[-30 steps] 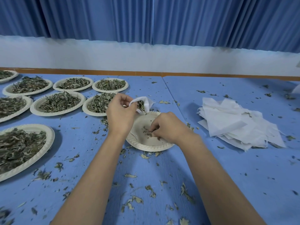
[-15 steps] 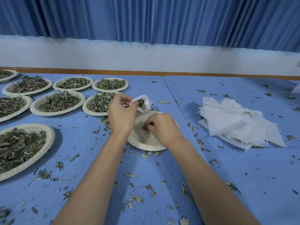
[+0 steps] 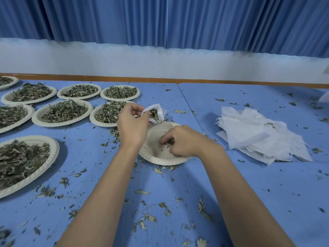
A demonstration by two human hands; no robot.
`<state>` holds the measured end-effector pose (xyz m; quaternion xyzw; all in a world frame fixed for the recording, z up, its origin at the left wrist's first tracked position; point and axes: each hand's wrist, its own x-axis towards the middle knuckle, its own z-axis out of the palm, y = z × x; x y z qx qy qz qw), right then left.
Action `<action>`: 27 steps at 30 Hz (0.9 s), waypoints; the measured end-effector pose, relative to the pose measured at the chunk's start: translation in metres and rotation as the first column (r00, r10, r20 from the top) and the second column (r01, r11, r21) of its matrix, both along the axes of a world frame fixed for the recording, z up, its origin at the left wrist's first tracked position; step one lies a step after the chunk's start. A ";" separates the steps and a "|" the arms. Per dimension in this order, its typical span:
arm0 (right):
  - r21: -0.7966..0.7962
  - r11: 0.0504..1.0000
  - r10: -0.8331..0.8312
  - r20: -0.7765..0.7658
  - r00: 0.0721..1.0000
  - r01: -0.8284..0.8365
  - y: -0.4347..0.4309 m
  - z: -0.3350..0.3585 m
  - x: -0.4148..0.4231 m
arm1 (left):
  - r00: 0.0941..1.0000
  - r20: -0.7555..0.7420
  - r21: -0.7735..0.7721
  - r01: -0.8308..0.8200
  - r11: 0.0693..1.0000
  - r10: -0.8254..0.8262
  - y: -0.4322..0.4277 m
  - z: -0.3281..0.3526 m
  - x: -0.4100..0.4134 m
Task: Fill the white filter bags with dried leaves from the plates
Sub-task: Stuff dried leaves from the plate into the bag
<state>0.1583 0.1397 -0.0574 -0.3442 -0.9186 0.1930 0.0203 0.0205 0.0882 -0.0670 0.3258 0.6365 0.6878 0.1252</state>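
Taking the nearly emptied plate point(image 3: 165, 162) as the dial's centre, the heaped plates point(image 3: 53, 152) of dried leaves lay in rows from eight round to eleven o'clock, none of them touched by a hand. The left hand point(image 3: 132, 125) was raised at about eleven o'clock, just past the plate's far rim. Its thumb and fingers were closed together on the edge of a white filter bag point(image 3: 160, 111), holding the mouth up and open. The bag hung at twelve o'clock with a dark wad of leaves showing inside.

The right hand point(image 3: 185, 141) rested in the plate, fingers curled and their tips drawn together on a small clump of leaf scraps point(image 3: 168, 142) near the middle. The stack of empty bags point(image 3: 258, 136) lay well apart at three o'clock on the blue table point(image 3: 231, 193), which was littered with spilled leaf.

The step in hand looked like gathering this plate's last leaves for a bag already partly filled. The next move would call for lifting that pinch toward twelve o'clock and dropping it into the mouth. The scraps were light and brittle, so a loose pinch would likely shed more onto the table.
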 end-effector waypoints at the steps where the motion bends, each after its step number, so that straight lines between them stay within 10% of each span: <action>1: -0.019 1.000 -0.019 0.014 1.000 0.019 0.003 0.002 0.004 | 1.000 -0.002 0.001 -0.002 1.000 0.002 0.000 0.000 0.001; 16: 0.053 0.995 -0.076 -0.149 0.986 0.085 -0.001 -0.009 -0.005 | 0.996 0.051 0.017 0.070 0.997 -0.070 -0.003 0.004 0.012; 19: -0.113 0.976 -0.211 -0.330 0.920 0.184 -0.002 -0.002 -0.001 | 0.993 0.077 0.043 0.086 0.995 -0.089 -0.004 0.004 0.014; 23: -0.560 0.817 -0.524 -0.624 0.580 0.137 0.004 0.018 0.006 | 0.994 0.077 0.004 0.080 0.997 -0.080 -0.003 0.005 0.014; 27: -0.627 0.769 -0.567 -0.579 0.587 0.124 -0.003 0.018 -0.001 | 0.997 0.032 -0.018 0.077 0.997 -0.076 -0.003 0.006 0.019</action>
